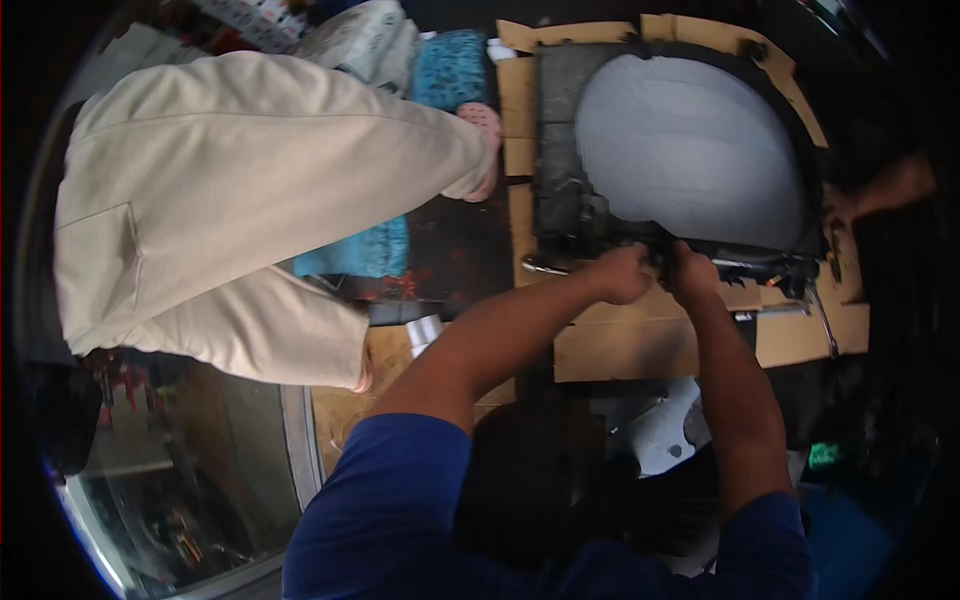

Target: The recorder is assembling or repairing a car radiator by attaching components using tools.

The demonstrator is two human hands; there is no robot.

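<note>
A person's left hand [625, 274] and right hand [695, 274] meet close together at the 6 o'clock edge of a dark-framed panel [680, 145], which lies at 2 o'clock from the middle of the view. The fingers look curled inward, but shadow hides whether they grip anything, so I cannot tell. The step in hand seems to be close two-handed work on the fittings along that edge; the next move probably calls for one hand to steady the frame while the other works the part. The panel resembles a radiator with its fan surround: black and dusty, around a large, rounded grey face with fine ribbing. It lies flat on brown cardboard [625, 350]. From its centre, a metal rod [547, 266] sits at 8 o'clock and a slim metal tool [825, 325] at 5 o'clock. Another person's hand [843, 207] is near the edge at 4 o'clock. At 9 o'clock are someone's beige trousers [270, 160] and a pink shoe [484, 122].
</note>
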